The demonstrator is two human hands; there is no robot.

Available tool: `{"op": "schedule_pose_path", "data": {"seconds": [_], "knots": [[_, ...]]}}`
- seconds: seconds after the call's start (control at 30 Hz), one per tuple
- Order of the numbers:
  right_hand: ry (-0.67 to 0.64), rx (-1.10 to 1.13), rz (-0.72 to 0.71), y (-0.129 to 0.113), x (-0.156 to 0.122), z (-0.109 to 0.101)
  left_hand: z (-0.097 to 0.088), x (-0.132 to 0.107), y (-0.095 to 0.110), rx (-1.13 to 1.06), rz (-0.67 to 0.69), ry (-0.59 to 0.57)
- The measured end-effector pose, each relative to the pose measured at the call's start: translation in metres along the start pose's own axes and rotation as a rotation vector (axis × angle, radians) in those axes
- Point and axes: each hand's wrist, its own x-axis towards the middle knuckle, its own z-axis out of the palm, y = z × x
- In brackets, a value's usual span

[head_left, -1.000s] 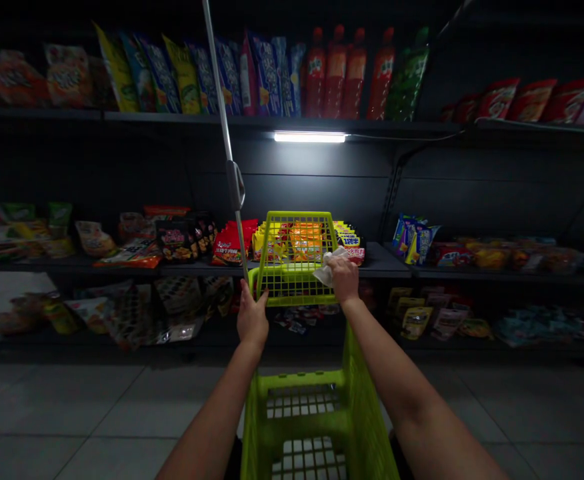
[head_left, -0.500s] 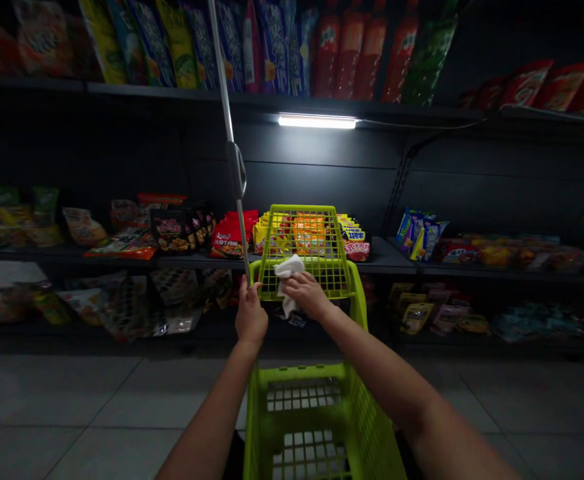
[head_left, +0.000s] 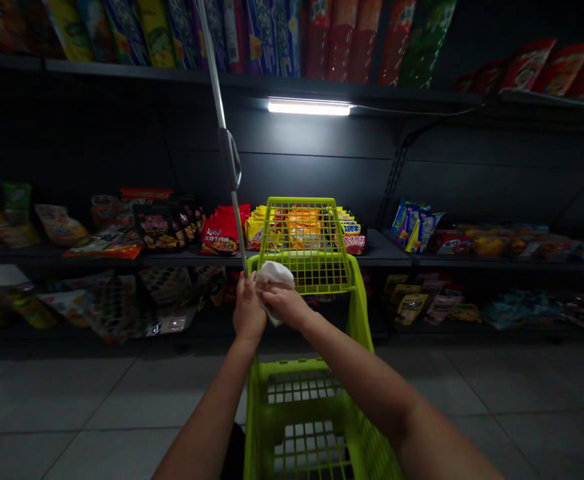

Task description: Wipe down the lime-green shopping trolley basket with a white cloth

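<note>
A green plastic shopping basket (head_left: 365, 327) with grid openings stands in front of me, its mesh flap (head_left: 322, 273) raised at the far end. A thin metal handle rod (head_left: 217, 87) rises from the basket's far left corner. My left hand (head_left: 249, 313) is closed around the rod's lower end at that corner. Pressed in my right hand (head_left: 285, 303) is a crumpled white cloth (head_left: 275, 273), held at the far rim close beside my left hand. The fingers under the cloth are partly hidden.
Behind the basket a dark shelf (head_left: 382, 250) carries red noodle packs (head_left: 221, 230), orange packs (head_left: 305, 227) and other snacks. Bottles (head_left: 345, 40) and bags line the upper shelf. A tube light (head_left: 309, 107) glows beneath it. The floor is grey tile (head_left: 137, 393).
My right hand has moved left with the white cloth, from the mesh flap to beside my left hand. The left hand stays at the rod. The view has shifted slightly.
</note>
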Motion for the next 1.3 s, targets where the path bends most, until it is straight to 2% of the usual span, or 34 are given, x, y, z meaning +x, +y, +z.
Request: {"op": "schedule_pose_path", "data": {"seconds": [0.1,0.17,0.23,0.3,0.37,0.43,0.5,0.6,0.67,0.73,0.8,0.87,0.9,0.97,1.0,1.07,1.13,1.2,1.23,1.3], "knots": [[-0.070,-0.236,-0.026,0.023,-0.041,-0.036,-0.004,0.003,-0.004,0.023,-0.028,-0.007],[-0.075,-0.344,0.063,0.041,-0.075,-0.069,-0.007,0.003,-0.004,0.039,-0.041,-0.013],[-0.054,-0.422,0.222,0.053,-0.101,-0.101,-0.008,0.003,-0.003,0.043,-0.048,-0.014],[-0.009,-0.471,0.378,0.059,-0.111,-0.125,-0.008,0.002,-0.001,0.048,-0.045,-0.012],[0.088,-0.494,0.474,0.057,-0.099,-0.134,-0.005,0.001,0.000,0.049,-0.035,-0.008],[0.222,-0.469,0.470,0.049,-0.067,-0.121,-0.002,0.000,0.002,0.047,-0.023,-0.002],[0.319,-0.386,0.380,0.038,-0.025,-0.088,0.002,0.000,0.003,0.041,-0.006,0.000],[0.225,-0.299,0.129,0.024,0.027,-0.027,0.006,0.001,0.003,0.030,-0.012,-0.009],[0.119,-0.326,-0.042,0.025,0.042,-0.006,0.005,0.002,0.002,0.019,-0.027,-0.014],[0.046,-0.399,-0.133,0.040,0.038,-0.017,0.003,0.003,-0.001,0.005,-0.022,-0.012],[0.039,-0.488,-0.079,0.064,0.021,-0.055,0.000,0.005,-0.003,-0.008,-0.010,-0.002],[0.120,-0.563,0.115,0.091,0.001,-0.101,-0.001,0.006,-0.004,-0.021,-0.019,0.008],[0.200,-0.587,0.245,0.102,-0.007,-0.121,0.000,0.006,-0.005,-0.025,-0.028,0.011],[0.379,-0.612,0.494,0.113,-0.012,-0.140,0.002,0.007,-0.004,-0.031,-0.038,0.007],[0.446,-0.610,0.572,0.113,-0.009,-0.137,0.004,0.007,-0.002,-0.031,-0.039,0.003],[0.491,-0.592,0.597,0.101,0.009,-0.111,0.007,0.006,0.001,-0.027,-0.031,-0.006],[0.424,-0.572,0.455,0.084,0.035,-0.072,0.010,0.006,0.003,-0.021,-0.014,-0.013],[0.314,-0.562,0.256,0.071,0.059,-0.043,0.010,0.006,0.004,-0.020,-0.007,-0.015],[0.254,-0.562,0.169,0.070,0.066,-0.039,0.010,0.006,0.003,-0.024,-0.008,-0.014],[0.147,-0.578,0.058,0.077,0.070,-0.050,0.007,0.007,0.001,-0.039,-0.011,-0.011]]}}
